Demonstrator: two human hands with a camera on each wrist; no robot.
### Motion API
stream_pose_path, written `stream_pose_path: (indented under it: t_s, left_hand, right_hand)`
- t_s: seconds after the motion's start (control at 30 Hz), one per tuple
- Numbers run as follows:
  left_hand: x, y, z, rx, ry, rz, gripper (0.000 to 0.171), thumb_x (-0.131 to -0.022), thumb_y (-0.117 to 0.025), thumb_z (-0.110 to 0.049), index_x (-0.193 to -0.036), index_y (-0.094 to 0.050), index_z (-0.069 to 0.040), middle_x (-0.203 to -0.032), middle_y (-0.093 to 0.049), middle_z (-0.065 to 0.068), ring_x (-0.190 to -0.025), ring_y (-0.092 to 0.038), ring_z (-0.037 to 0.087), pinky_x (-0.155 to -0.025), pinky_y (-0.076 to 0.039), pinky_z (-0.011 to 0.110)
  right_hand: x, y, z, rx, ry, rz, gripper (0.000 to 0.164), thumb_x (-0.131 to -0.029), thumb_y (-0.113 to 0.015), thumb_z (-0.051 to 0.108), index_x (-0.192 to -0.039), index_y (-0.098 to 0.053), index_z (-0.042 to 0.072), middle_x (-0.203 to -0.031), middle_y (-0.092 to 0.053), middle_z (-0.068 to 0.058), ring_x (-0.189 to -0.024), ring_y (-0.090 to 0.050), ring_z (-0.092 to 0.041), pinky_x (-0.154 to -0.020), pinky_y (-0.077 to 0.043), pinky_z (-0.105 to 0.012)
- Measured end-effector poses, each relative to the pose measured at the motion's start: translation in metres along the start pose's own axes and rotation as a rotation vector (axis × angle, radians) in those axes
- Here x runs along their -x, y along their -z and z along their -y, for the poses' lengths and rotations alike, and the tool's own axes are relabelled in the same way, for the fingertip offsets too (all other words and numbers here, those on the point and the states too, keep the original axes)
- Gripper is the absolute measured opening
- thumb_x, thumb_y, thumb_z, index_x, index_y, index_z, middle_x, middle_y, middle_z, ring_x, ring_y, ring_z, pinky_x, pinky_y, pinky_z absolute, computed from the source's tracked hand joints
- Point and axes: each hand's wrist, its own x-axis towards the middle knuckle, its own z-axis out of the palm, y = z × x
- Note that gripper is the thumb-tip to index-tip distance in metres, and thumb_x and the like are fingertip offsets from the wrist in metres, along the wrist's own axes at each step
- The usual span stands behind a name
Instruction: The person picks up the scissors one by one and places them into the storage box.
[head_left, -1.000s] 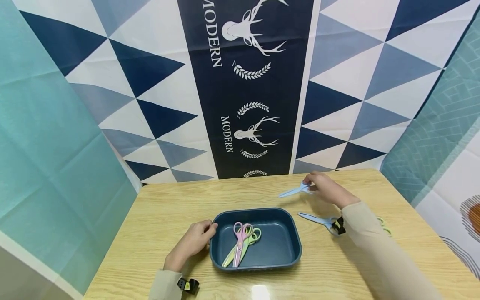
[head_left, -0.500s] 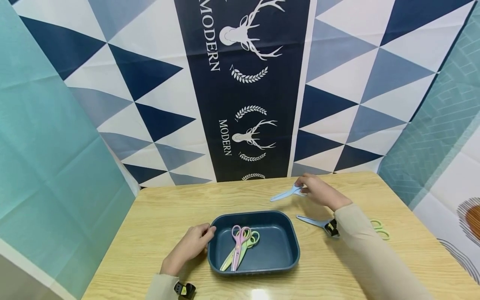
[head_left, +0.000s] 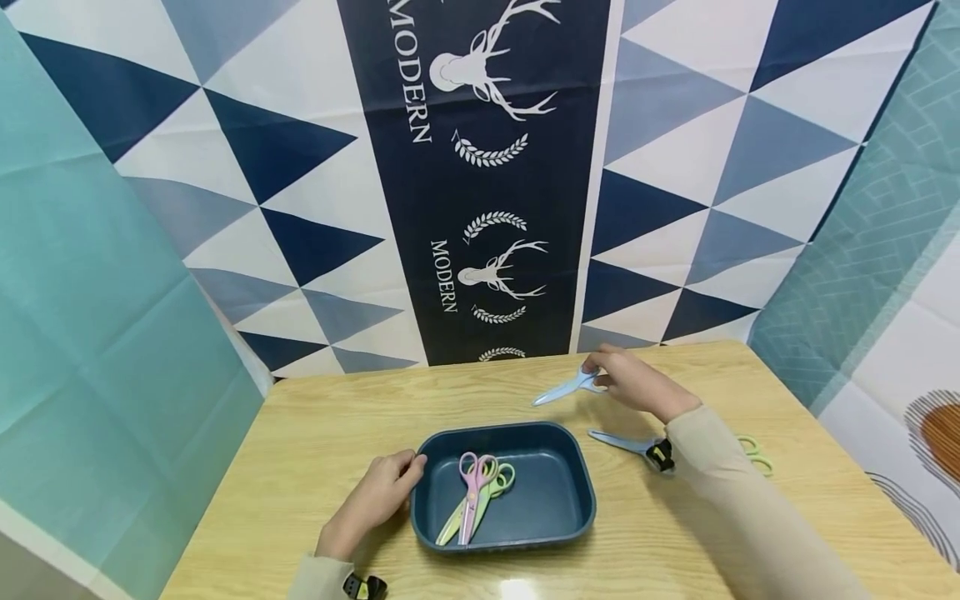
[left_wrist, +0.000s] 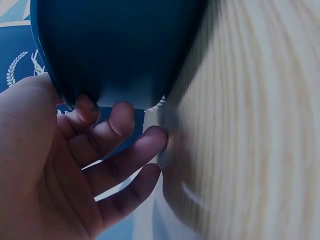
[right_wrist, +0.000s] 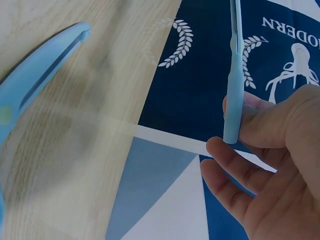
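My right hand (head_left: 626, 381) pinches a pair of light blue scissors (head_left: 561, 390) by the handles, blades pointing left, above the back of the table. In the right wrist view the scissors (right_wrist: 235, 95) appear edge-on between thumb and fingers. A dark blue rectangular tray (head_left: 577, 500) sits at the front middle. My left hand (head_left: 381, 492) grips its left rim with thumb and forefinger; the left wrist view has the fingers (left_wrist: 122, 117) at the tray wall (left_wrist: 120, 55). Inside the tray, pink scissors (head_left: 472, 492) lie across green-yellow scissors (head_left: 502, 478).
A second pair of light blue scissors (head_left: 618, 440) lies on the wooden table (head_left: 337, 417) right of the tray, partly hidden by the right wrist camera. Green scissor handles (head_left: 756, 457) show beyond the right sleeve. A patterned cloth (head_left: 480, 167) hangs behind the table.
My right hand has carried the light blue scissors a little to the left. The left hand stays at the tray rim, and the whole view has shifted slightly.
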Motion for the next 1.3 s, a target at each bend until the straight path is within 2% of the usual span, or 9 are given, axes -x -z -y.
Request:
stream_pose_path:
  t_s: [0.13, 0.27, 0.5, 0.73, 1.1, 1.3]
  left_hand:
    - [0.002, -0.001, 0.000, 0.013, 0.004, -0.006, 0.040, -0.103, -0.042, -0.039, -0.070, -0.049, -0.018, -0.057, -0.047, -0.008, -0.050, -0.045, 0.006, -0.049, -0.038, 0.021]
    - [0.002, -0.001, -0.001, 0.033, 0.007, 0.022, 0.040, -0.103, -0.040, -0.041, -0.073, -0.052, -0.018, -0.058, -0.049, -0.007, -0.050, -0.047, 0.008, -0.048, -0.040, 0.023]
    - [0.000, -0.001, -0.001, 0.036, 0.003, 0.016, 0.038, -0.103, -0.041, -0.039, -0.074, -0.053, -0.019, -0.060, -0.051, -0.008, -0.052, -0.048, 0.006, -0.049, -0.041, 0.022]
    - [0.000, 0.000, -0.001, 0.042, 0.012, 0.031, 0.038, -0.103, -0.041, -0.039, -0.074, -0.053, -0.018, -0.060, -0.052, -0.007, -0.052, -0.049, 0.007, -0.049, -0.041, 0.023]
    - [0.000, -0.001, 0.001, 0.022, 0.005, 0.017, 0.039, -0.103, -0.041, -0.041, -0.073, -0.052, -0.019, -0.059, -0.051, -0.009, -0.051, -0.048, 0.006, -0.050, -0.041, 0.022]
    - [0.001, -0.001, 0.000, 0.023, 0.000, 0.014, 0.039, -0.103, -0.041, -0.040, -0.072, -0.052, -0.019, -0.059, -0.051, -0.008, -0.051, -0.048, 0.006, -0.050, -0.041, 0.022]
  right_hand:
    - [-0.001, 0.004, 0.007, 0.002, 0.012, -0.003, 0.018, -0.085, -0.066, -0.006, -0.101, -0.068, 0.000, -0.100, -0.062, -0.011, -0.094, -0.062, -0.027, -0.082, -0.053, -0.040]
    - [0.000, 0.007, 0.013, -0.005, 0.003, -0.005, 0.018, -0.085, -0.067, -0.006, -0.101, -0.068, 0.001, -0.099, -0.062, -0.009, -0.093, -0.062, -0.026, -0.081, -0.053, -0.038]
    - [-0.001, 0.011, 0.024, 0.006, 0.049, -0.030, 0.019, -0.084, -0.068, -0.006, -0.100, -0.069, 0.003, -0.095, -0.061, -0.006, -0.088, -0.061, -0.021, -0.077, -0.053, -0.036]
    - [-0.003, 0.012, 0.035, -0.004, 0.029, -0.012, 0.018, -0.085, -0.069, -0.003, -0.101, -0.069, 0.004, -0.097, -0.061, -0.006, -0.087, -0.060, -0.018, -0.076, -0.053, -0.033]
    - [-0.005, 0.012, 0.048, 0.001, 0.090, 0.019, 0.020, -0.084, -0.067, -0.006, -0.101, -0.069, 0.005, -0.099, -0.061, -0.005, -0.093, -0.062, -0.023, -0.078, -0.054, -0.034]
    - [-0.006, 0.010, 0.053, 0.007, 0.069, 0.041, 0.020, -0.086, -0.067, -0.004, -0.103, -0.069, 0.007, -0.101, -0.061, -0.003, -0.094, -0.061, -0.020, -0.079, -0.054, -0.033]
